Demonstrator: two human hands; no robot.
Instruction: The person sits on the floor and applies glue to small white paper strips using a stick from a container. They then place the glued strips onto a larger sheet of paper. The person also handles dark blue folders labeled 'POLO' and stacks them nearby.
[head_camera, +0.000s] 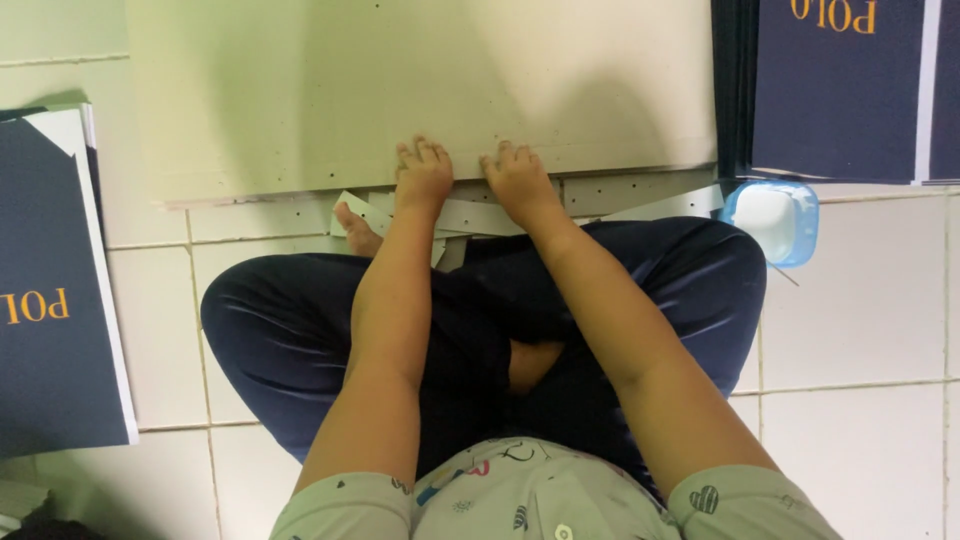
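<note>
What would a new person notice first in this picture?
First, the left hand and right hand, both pressed flat on the near edge of a large pale board on the tiled floor. Then the dark blue printed sheets at far left, and a small blue container beside the right knee.

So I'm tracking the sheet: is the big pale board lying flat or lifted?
Flat. The pale board lies on the floor tiles, with both hands pressing its near edge.
</note>
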